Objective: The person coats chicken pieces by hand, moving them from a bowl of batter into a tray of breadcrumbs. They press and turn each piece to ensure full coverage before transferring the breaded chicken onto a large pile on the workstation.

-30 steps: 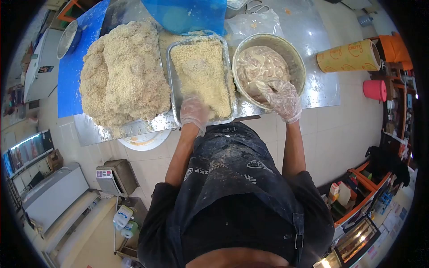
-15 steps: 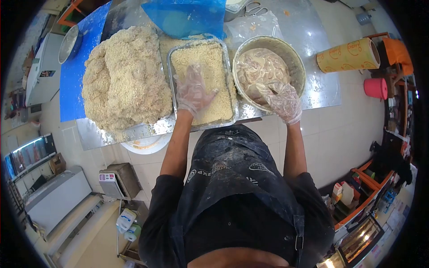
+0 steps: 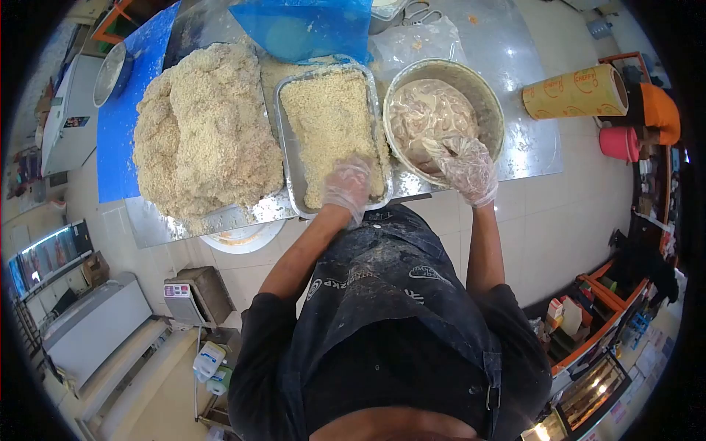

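My left hand (image 3: 348, 187), in a clear plastic glove, is at the near right corner of a metal tray (image 3: 288, 147) filled with breadcrumbs (image 3: 331, 121). Its fingers are curled down into the crumbs. My right hand (image 3: 463, 165), also gloved, reaches into a round metal bowl (image 3: 489, 103) of pale battered pieces (image 3: 426, 110). The fingers close over a piece at the bowl's near side. Batter coats the glove.
A big heap of breaded pieces (image 3: 202, 128) lies left of the tray on the steel table (image 3: 529, 147). A blue plastic bag (image 3: 309, 26) sits behind the tray, a yellow film roll (image 3: 573, 92) at the right. A white plate (image 3: 239, 235) sticks out below the table edge.
My left hand went from the tray's near left corner out over the crumbs with fingers spread, then back to the near right corner with fingers curled. The right hand stayed in the bowl.
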